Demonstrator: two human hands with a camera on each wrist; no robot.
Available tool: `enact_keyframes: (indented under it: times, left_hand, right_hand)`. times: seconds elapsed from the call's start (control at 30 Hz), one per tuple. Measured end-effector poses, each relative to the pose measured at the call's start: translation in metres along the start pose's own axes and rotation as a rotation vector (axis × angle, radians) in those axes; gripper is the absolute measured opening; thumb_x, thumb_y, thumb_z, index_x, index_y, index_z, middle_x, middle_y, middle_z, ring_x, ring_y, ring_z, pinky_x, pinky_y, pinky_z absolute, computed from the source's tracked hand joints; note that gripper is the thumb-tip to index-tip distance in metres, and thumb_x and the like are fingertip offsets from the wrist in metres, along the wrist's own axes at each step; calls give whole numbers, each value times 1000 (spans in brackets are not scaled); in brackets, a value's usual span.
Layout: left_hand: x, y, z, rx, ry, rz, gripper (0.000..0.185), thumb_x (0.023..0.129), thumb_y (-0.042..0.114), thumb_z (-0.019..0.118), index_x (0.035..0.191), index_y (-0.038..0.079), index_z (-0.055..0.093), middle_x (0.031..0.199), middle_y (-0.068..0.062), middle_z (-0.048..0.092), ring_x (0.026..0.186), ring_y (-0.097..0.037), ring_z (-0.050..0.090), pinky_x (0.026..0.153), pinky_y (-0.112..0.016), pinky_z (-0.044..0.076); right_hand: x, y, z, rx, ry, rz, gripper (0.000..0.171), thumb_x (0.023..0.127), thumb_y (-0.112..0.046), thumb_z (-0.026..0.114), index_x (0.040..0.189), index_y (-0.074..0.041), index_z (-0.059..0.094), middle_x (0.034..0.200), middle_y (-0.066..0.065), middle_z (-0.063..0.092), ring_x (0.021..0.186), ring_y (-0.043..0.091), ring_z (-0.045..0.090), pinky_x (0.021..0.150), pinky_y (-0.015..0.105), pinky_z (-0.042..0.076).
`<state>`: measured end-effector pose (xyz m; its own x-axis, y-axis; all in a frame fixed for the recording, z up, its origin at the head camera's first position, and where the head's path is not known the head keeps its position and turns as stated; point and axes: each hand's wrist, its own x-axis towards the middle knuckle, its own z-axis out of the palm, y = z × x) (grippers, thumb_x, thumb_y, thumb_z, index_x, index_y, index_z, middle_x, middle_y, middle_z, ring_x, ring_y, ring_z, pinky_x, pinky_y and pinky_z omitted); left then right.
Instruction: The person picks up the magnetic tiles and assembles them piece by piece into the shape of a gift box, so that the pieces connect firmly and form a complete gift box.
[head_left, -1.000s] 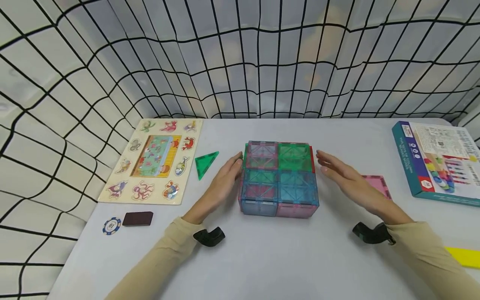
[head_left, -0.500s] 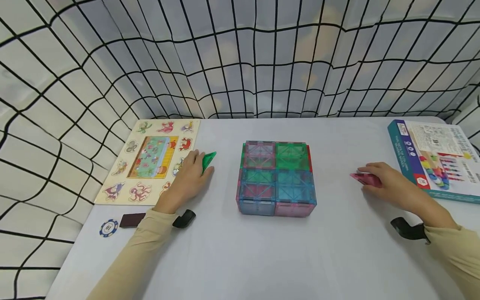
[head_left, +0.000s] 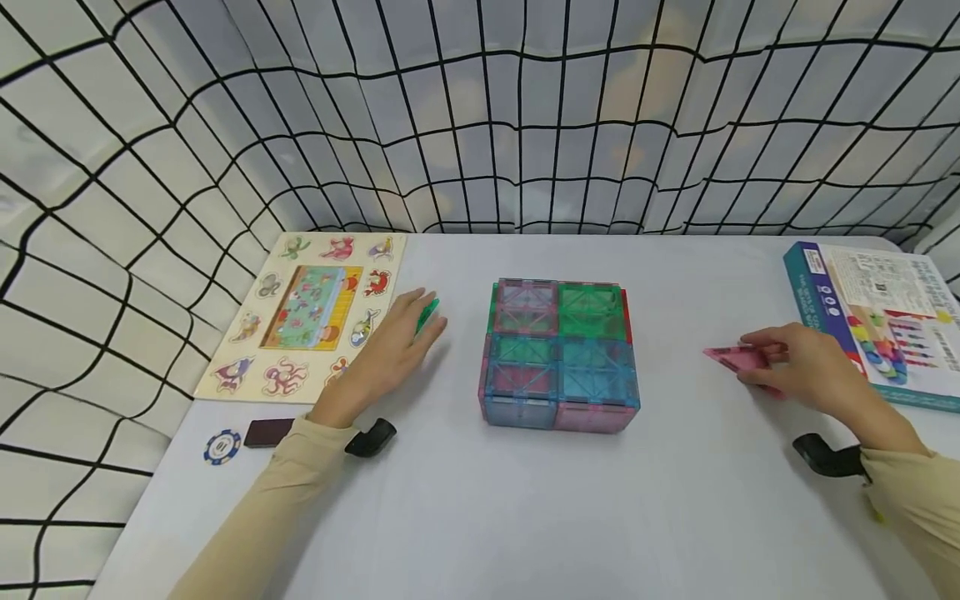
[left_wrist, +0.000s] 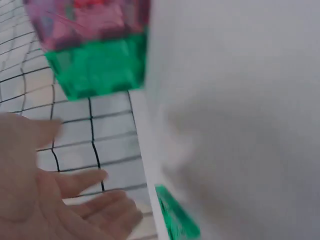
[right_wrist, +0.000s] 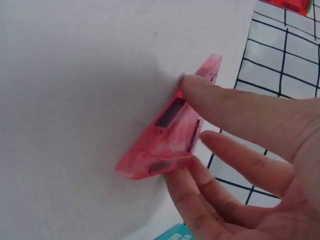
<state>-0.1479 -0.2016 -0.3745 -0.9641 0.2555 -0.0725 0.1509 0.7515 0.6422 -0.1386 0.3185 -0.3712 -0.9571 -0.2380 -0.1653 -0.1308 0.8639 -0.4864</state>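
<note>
The right hand [head_left: 798, 367] pinches a pink magnetic tile [right_wrist: 170, 130] between thumb and fingers, with the tile tilted over the white table. On the other side, the left hand [head_left: 390, 350] has its fingers extended beside a green triangular magnetic tile [left_wrist: 175, 215], mostly hidden behind that hand in the head view. The left wrist view shows a gap between these fingers and the triangle. Between the hands stands a flat block of see-through magnetic tiles [head_left: 558, 354] in pink, green, blue and red.
A wooden sea-animal puzzle board [head_left: 300, 375] lies left of the left hand. Near it are a dark brown block [head_left: 266, 432] and a blue-and-white poker chip [head_left: 222, 447]. Behind the right hand is a printed box [head_left: 900, 308]. Black netting [head_left: 517, 129] rises at the back and left.
Both hands have left the sides of the tile block and moved outward. The right hand has taken hold of the pink tile. The left hand has gone to the green triangle, its fingers now straighter.
</note>
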Motion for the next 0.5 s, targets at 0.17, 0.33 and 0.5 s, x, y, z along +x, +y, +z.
enact_keyframes:
  times: [0.17,0.33,0.5]
  left_hand:
    - [-10,21,10,-417,-166,97,80,108,51,52,167,10,19,172,-8,21,157,-32,25,125,-53,28]
    - [-16,31,29,-615,-280,117,88,104,45,61,169,15,9,173,-8,17,158,-32,24,123,-55,30]
    - [-20,32,43,-663,-279,119,88,104,41,62,169,18,9,172,-9,19,157,-33,25,124,-55,28]
  right_hand:
    - [-1,2,1,59,30,20,54,88,-15,87,130,10,64,121,38,61,106,51,60,62,20,52]
    - [-1,3,6,90,91,14,51,88,-19,87,128,6,67,114,30,66,100,37,64,63,19,51]
    - [-1,-4,4,123,139,-45,33,90,-11,84,119,2,75,100,18,75,83,-1,59,57,21,44]
